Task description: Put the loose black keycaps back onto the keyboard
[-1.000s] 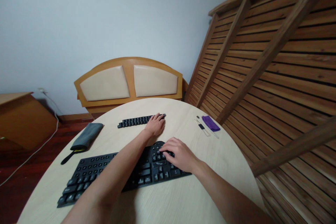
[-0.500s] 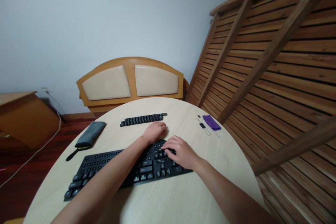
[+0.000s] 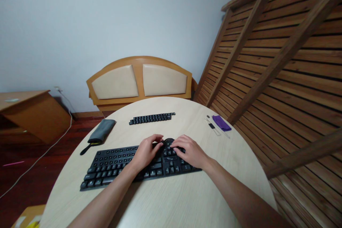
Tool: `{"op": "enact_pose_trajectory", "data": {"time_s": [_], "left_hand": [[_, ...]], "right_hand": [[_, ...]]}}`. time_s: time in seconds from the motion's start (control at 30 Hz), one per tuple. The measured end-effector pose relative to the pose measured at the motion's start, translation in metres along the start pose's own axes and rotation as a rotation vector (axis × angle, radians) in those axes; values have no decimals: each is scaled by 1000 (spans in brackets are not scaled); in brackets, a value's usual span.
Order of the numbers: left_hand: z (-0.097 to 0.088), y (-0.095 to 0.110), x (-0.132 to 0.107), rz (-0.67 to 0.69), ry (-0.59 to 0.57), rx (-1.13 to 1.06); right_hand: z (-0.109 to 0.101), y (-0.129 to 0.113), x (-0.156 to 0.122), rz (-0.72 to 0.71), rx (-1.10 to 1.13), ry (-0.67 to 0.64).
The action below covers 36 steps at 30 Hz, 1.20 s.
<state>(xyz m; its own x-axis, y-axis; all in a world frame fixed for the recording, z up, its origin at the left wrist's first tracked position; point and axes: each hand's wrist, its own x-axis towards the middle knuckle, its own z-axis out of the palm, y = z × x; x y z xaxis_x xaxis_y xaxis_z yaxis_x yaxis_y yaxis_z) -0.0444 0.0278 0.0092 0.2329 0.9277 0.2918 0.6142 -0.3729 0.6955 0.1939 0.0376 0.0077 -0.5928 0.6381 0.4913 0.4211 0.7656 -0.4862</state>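
Observation:
A black keyboard (image 3: 109,162) lies on the round table, its upper left part showing bare switch places without keycaps. My left hand (image 3: 145,152) is over the keyboard's upper edge, thumb and forefinger pinched around a small dark piece that looks like a keycap, mostly hidden by the fingers. Beside it, my right hand (image 3: 191,151) rests over the keyboard's right part, fingers bent onto the keys and thumb held apart from them. Beyond both hands stand rows of loose black keycaps (image 3: 151,118).
A grey pouch (image 3: 102,131) lies on the table (image 3: 165,206) at left. At right are a purple cloth (image 3: 221,123) and a wire tool with a dark handle (image 3: 211,126). A headboard (image 3: 140,78) stands behind, and a slatted wooden frame (image 3: 267,78) leans at right.
My left hand has come back from near the loose keycaps to the keyboard, next to my right hand. The right hand stays over the keys. The view has shifted slightly.

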Motion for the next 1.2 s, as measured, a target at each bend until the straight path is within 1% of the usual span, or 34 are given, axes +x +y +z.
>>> {"op": "enact_pose_trajectory", "data": {"time_s": [0.07, 0.13, 0.3, 0.43, 0.67, 0.77, 0.97, 1.03, 1.2], "left_hand": [[2, 0, -11, -29, 12, -40], [3, -1, -15, -42, 23, -79], [4, -4, -13, -65, 23, -132], [4, -5, -14, -59, 27, -117], [8, -8, -11, -68, -1, -94], [7, -6, -13, -22, -14, -53], [4, 3, -16, 159, -38, 57], [4, 5, -17, 179, -40, 76], [3, 7, -16, 178, -46, 87]], "right_hand": [[0, -1, 0, -5, 5, 5], [-1, -1, 1, -6, 6, 9], [-1, 0, 1, 3, 9, 11], [0, 1, 1, 6, 11, 8], [-1, 0, 2, 15, 10, 3], [-1, 0, 2, 17, 12, 2], [-1, 0, 2, 13, 12, 1], [-1, 0, 2, 12, 8, 2], [0, 0, 2, 15, 10, -1]]}}
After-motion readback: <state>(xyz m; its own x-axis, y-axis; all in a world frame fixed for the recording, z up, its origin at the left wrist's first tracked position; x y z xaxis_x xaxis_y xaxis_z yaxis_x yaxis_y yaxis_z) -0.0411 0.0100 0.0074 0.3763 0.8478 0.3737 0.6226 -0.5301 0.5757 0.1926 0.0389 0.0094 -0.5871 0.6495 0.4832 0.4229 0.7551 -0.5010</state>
